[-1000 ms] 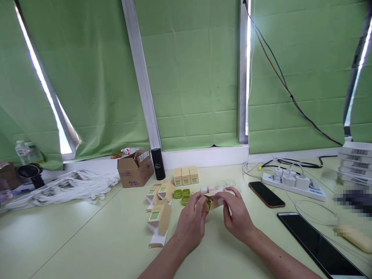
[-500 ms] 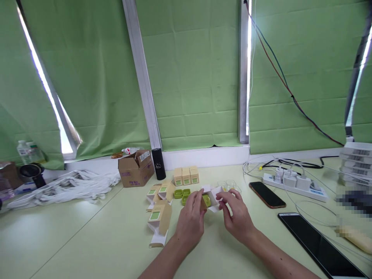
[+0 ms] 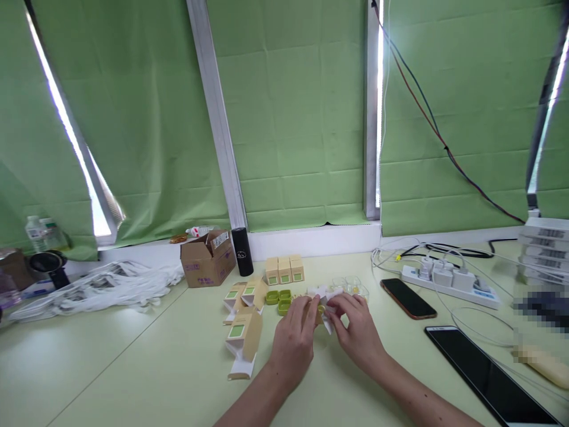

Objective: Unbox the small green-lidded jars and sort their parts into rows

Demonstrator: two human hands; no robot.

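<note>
Between my two hands is a small cardboard box (image 3: 326, 293) with its white inner flaps spread, partly hidden by my fingers. My left hand (image 3: 294, 338) is closed round its left side. The fingers of my right hand (image 3: 355, 325) pinch a white flap on the right. A bit of green shows inside the box. Just beyond my left fingers sit several small green square containers (image 3: 272, 297). Further left stand three opened cardboard boxes (image 3: 245, 332) with green labels and white flaps. Clear plastic pieces (image 3: 351, 284) lie behind my right hand.
Small closed boxes (image 3: 284, 270) stand in a row at the back. Left of them are a black cylinder (image 3: 242, 252), a brown carton (image 3: 207, 261) and white straps (image 3: 102, 290). To the right lie a phone (image 3: 409, 298), a tablet (image 3: 489, 373) and a power strip (image 3: 453, 284) with cables.
The box has turned in my hands, and its flaps are now more covered by my fingers. My right hand has moved slightly left, closer to my left hand.
</note>
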